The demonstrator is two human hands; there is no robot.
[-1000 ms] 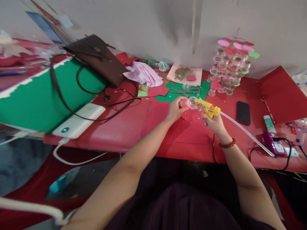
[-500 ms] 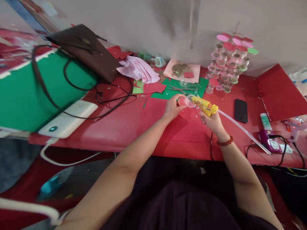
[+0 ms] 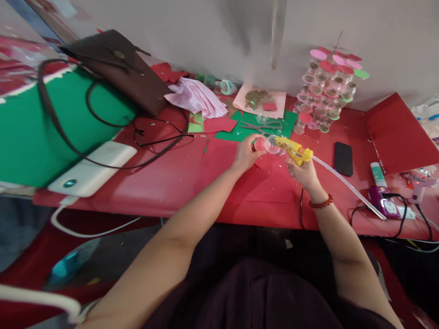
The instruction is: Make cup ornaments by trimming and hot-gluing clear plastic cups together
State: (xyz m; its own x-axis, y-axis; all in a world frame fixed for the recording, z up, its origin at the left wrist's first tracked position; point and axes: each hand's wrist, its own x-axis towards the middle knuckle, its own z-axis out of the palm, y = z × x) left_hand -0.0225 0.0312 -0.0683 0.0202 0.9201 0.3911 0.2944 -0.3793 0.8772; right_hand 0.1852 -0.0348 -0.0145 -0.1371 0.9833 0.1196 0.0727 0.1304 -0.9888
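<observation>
My left hand (image 3: 246,154) is closed on a small clear plastic cup (image 3: 271,145) with a pinkish-red disc at its base, tipped on its side with the mouth to the right. In my right hand (image 3: 303,172) is a yellow glue gun (image 3: 293,150), fingers wrapped round its handle. Its nozzle points left and is at the cup's rim; I cannot tell whether they touch. A long translucent glue stick (image 3: 346,183) trails from the gun's back. Beneath my hands lies red paper (image 3: 226,183) with small white scraps on it.
Scissors (image 3: 259,127) lie on green card (image 3: 226,135) behind my hands. A hanging stack of small clear cups with coloured discs (image 3: 322,98) stands at the back right. Nearby are a black phone (image 3: 343,158), a purple socket block (image 3: 384,203) and a brown bag (image 3: 137,77).
Both hands keep the same hold on the cup and the glue gun, with the nozzle still at the rim. The camera view has shifted slightly.
</observation>
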